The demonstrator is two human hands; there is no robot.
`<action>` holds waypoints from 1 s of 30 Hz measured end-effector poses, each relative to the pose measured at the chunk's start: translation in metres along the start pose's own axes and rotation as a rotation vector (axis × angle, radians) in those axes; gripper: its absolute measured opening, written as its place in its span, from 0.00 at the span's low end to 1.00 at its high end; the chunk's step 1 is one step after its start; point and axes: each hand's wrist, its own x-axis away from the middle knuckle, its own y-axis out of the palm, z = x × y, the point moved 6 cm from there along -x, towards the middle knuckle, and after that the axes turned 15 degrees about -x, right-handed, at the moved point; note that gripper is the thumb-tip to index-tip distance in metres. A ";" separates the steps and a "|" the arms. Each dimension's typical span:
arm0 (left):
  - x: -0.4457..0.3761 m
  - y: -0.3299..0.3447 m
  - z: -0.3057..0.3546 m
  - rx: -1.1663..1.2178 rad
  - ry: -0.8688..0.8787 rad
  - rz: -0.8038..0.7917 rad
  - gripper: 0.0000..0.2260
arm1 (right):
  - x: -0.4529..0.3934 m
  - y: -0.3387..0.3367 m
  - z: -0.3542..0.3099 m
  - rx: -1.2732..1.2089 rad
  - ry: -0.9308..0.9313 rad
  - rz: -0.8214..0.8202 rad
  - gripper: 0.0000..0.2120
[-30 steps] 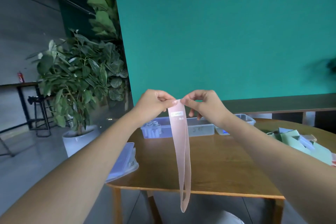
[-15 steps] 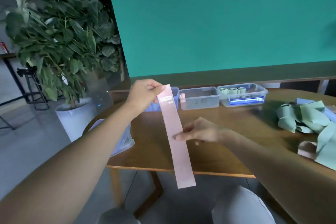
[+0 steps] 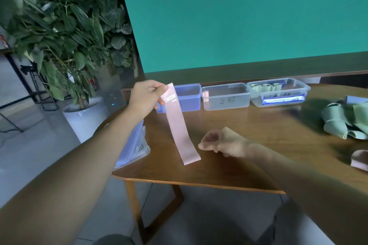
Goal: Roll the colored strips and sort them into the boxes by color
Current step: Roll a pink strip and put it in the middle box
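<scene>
My left hand [image 3: 146, 97] pinches the top end of a long pink strip [image 3: 180, 131], which slopes down until its lower end lies on the wooden table [image 3: 249, 133]. To the right of that lower end hovers my right hand [image 3: 221, 143], fingers loosely curled, holding nothing and apart from the strip. Three clear boxes stand in a row at the back: a blue-tinted box [image 3: 189, 97], a middle box [image 3: 226, 96] with one pink roll [image 3: 205, 96], and a right box [image 3: 278, 92] with several green rolls.
A heap of green strips [image 3: 344, 119] with a blue one lies at the table's right, and a pink strip [image 3: 360, 160] at the right edge. Stacked box lids [image 3: 131, 147] overhang the table's left edge. A potted plant [image 3: 65, 45] stands on the floor to the left.
My right hand has let go of the strip and slid off to its right. My left hand lowered the strip so its end now lies on the table. The view tilted downward.
</scene>
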 end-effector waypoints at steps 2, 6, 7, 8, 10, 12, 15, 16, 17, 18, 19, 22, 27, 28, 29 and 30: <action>0.002 0.001 0.004 -0.013 0.025 -0.024 0.06 | -0.006 0.003 0.002 0.048 -0.001 0.065 0.24; 0.006 -0.002 0.012 -0.046 0.069 -0.030 0.06 | -0.013 0.013 -0.005 0.120 -0.066 0.116 0.31; 0.006 -0.004 0.013 -0.063 0.076 -0.024 0.06 | -0.012 0.014 -0.008 0.114 -0.119 0.124 0.29; 0.007 -0.006 0.014 -0.084 0.083 -0.017 0.06 | -0.011 0.016 -0.009 0.120 -0.170 0.124 0.25; 0.009 -0.006 0.013 -0.104 0.077 -0.016 0.06 | -0.009 0.023 -0.008 0.172 -0.230 0.088 0.18; 0.012 -0.004 0.009 -0.085 0.049 -0.030 0.06 | -0.008 0.029 -0.005 0.205 -0.278 0.060 0.13; 0.013 -0.002 0.002 -0.111 0.030 -0.019 0.06 | -0.007 0.036 -0.007 0.287 -0.340 0.026 0.07; 0.014 -0.002 0.000 -0.130 0.031 -0.006 0.06 | -0.007 0.038 -0.008 0.323 -0.354 0.014 0.07; 0.014 -0.003 -0.002 -0.150 0.031 0.011 0.06 | -0.006 0.039 -0.009 0.332 -0.362 0.012 0.08; 0.014 -0.004 -0.004 -0.169 0.030 0.032 0.06 | -0.005 0.037 -0.009 0.311 -0.364 0.018 0.08; 0.014 -0.005 -0.006 -0.185 0.026 0.056 0.05 | -0.005 0.033 -0.009 0.265 -0.357 0.029 0.08; 0.013 -0.006 -0.015 -0.166 -0.022 0.108 0.05 | -0.008 0.012 -0.007 0.070 -0.317 0.104 0.08; 0.018 0.004 -0.040 -0.104 -0.151 0.136 0.05 | -0.015 -0.040 0.000 -0.173 -0.270 0.293 0.08; 0.021 0.008 -0.044 -0.081 -0.174 0.128 0.04 | -0.018 -0.050 0.005 -0.200 -0.259 0.350 0.07; 0.025 0.013 -0.048 -0.052 -0.192 0.118 0.04 | -0.020 -0.061 0.008 -0.228 -0.257 0.407 0.05; 0.031 0.018 -0.051 -0.023 -0.202 0.112 0.04 | -0.023 -0.070 0.011 -0.255 -0.259 0.451 0.06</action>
